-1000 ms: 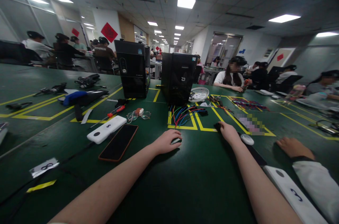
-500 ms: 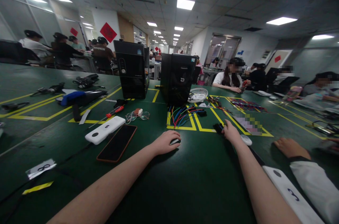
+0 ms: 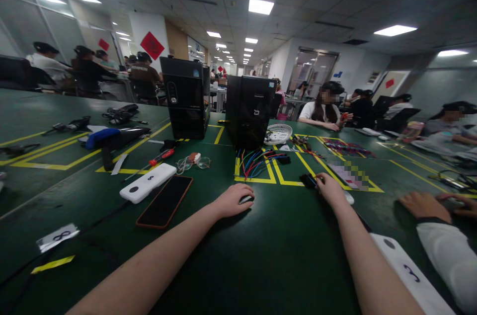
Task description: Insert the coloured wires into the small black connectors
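Observation:
My left hand (image 3: 235, 200) rests on the green table with its fingers curled over a small pale-grey object (image 3: 246, 199), mostly hidden under them. To the right, my right hand (image 3: 330, 190) has its thumb and fingers pinched together beside a small black bundle (image 3: 307, 181) on the table. A dark bit shows at those fingertips, too small to name. Beyond my left hand lie loose coloured wires (image 3: 255, 162) in front of a black computer tower (image 3: 257, 111). A white rounded object (image 3: 349, 197) is partly hidden behind my right hand.
Another black tower (image 3: 186, 99) stands further left. Nearer are a phone (image 3: 166, 201), a white numbered power bank (image 3: 148, 183), a red-handled screwdriver (image 3: 161, 157) and glasses (image 3: 194, 162). A white basket (image 3: 278, 133) sits behind the wires. A co-worker's hand (image 3: 427, 205) is at the right.
My right hand has drawn back slightly to the right, away from the black bundle, its fingers still pinched. My left hand stays put. The co-worker's hand has shifted right.

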The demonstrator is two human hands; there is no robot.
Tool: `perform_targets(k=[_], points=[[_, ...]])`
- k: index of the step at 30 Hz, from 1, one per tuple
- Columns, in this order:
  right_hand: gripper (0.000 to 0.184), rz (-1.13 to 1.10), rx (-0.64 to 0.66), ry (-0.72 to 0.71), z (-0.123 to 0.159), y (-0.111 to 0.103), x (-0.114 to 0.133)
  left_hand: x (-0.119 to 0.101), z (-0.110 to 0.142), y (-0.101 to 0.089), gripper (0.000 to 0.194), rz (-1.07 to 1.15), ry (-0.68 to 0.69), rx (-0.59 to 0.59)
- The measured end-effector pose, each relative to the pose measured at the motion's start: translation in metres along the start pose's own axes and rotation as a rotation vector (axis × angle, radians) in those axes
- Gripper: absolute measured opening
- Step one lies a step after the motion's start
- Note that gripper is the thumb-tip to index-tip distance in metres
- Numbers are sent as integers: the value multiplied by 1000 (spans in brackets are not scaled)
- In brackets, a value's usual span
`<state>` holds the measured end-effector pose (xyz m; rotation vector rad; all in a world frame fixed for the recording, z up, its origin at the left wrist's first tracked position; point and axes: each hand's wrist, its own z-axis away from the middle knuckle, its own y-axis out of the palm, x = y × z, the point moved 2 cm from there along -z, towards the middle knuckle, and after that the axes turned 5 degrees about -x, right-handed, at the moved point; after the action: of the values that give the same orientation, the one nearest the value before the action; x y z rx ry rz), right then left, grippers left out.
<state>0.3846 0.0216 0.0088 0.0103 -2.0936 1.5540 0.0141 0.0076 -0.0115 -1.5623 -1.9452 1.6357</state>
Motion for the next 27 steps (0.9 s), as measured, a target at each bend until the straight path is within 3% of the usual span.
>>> perform_targets(k=[12, 19, 27], points=[[32, 274, -70, -121, 0, 0, 10, -1, 0, -1, 23, 8, 3, 2], [32, 270, -49, -163, 0, 3, 14, 0, 0, -1, 23, 1, 14, -7], [33, 130, -46, -94, -2, 1, 4, 0, 0, 0, 23, -3, 10, -6]])
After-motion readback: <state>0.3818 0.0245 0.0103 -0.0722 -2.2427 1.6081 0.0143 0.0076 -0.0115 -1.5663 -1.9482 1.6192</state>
